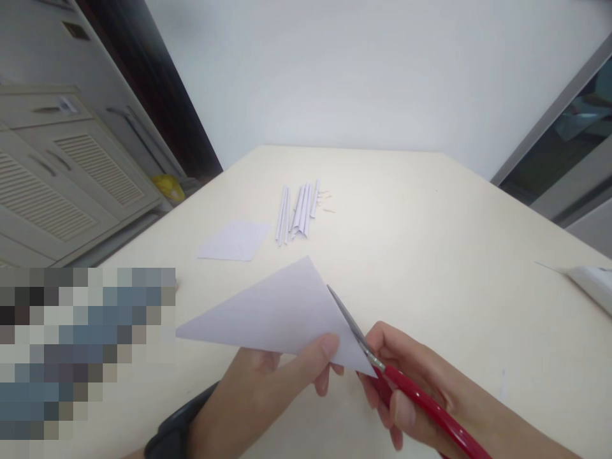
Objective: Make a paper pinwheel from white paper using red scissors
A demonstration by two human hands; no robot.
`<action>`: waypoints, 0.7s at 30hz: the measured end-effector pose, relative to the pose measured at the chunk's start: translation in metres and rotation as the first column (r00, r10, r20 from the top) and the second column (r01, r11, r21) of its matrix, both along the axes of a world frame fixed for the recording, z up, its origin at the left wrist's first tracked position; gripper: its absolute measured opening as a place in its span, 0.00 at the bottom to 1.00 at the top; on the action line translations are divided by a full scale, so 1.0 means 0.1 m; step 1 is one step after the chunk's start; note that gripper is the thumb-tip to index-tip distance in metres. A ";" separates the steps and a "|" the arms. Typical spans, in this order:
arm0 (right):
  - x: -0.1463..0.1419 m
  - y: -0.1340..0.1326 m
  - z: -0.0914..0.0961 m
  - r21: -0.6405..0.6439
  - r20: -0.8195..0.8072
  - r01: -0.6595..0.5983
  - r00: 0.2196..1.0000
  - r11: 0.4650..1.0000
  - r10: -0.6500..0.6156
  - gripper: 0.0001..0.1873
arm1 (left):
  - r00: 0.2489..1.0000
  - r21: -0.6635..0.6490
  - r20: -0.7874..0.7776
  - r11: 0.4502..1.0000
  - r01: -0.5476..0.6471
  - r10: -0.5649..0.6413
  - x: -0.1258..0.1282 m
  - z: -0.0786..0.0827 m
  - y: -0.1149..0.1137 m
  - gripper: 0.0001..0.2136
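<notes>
A white paper triangle (277, 306) is pinched along its lower edge by my left hand (291, 376), thumb on top and fingers beneath. My right hand (411, 389) grips scissors (430, 405) with red handles and metal blades. The blades lie along the paper's right edge, close to its lower right corner. Whether both blades straddle the paper is hard to make out. Beyond the triangle, a flat white sheet of paper (235, 241) rests on the table, and several rolled paper tubes (301, 210) lie side by side to its right.
The pale table (406, 236) reaches back to a white wall (325, 76). Small scraps (326, 203) lie beside the tubes. A white object (593, 284) sits at the right edge. A cabinet (71, 166) stands on the left. The lower left is pixelated.
</notes>
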State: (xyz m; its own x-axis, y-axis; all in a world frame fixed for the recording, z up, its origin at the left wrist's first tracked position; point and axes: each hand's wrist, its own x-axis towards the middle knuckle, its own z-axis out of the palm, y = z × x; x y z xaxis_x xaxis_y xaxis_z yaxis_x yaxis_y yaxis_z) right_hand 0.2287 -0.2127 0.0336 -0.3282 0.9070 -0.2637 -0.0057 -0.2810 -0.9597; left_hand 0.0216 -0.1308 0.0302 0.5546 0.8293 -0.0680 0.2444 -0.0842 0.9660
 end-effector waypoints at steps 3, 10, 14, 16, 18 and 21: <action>0.01 -0.02 -0.02 -0.004 0.016 -0.001 1.000 1.000 0.002 0.29 | 1.000 0.025 -0.014 1.000 -0.014 0.014 0.00 -0.02 0.00 0.17; 0.01 -0.03 -0.06 -0.038 -0.079 -0.008 0.997 0.999 0.005 0.25 | 0.993 0.119 -0.113 0.992 -0.029 0.043 0.01 0.00 0.00 0.18; 0.02 -0.02 -0.05 -0.049 -0.095 -0.013 0.995 0.999 0.008 0.24 | 0.988 0.157 -0.145 0.987 -0.031 0.054 0.03 0.02 0.00 0.19; 0.02 -0.01 -0.04 -0.057 -0.107 -0.019 0.994 0.998 0.013 0.24 | 0.989 0.163 -0.136 0.986 -0.034 0.056 0.03 0.02 0.01 0.18; 0.01 -0.01 -0.04 -0.045 -0.117 -0.028 0.993 0.999 0.023 0.23 | 0.990 0.162 -0.130 0.986 -0.038 0.060 0.03 0.02 0.01 0.18; 0.00 0.00 -0.05 -0.016 -0.117 -0.037 0.993 0.999 0.035 0.22 | 0.989 0.146 -0.134 0.989 -0.036 0.056 0.02 0.02 0.01 0.19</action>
State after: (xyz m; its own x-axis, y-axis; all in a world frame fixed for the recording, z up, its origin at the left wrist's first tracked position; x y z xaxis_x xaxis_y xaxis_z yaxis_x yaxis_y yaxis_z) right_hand 0.2286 -0.2132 0.0283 -0.3902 0.8895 -0.2379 -0.1069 -0.3004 -0.9478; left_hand 0.0238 -0.1299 0.0318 0.5090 0.8606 -0.0198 0.3810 -0.2046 0.9016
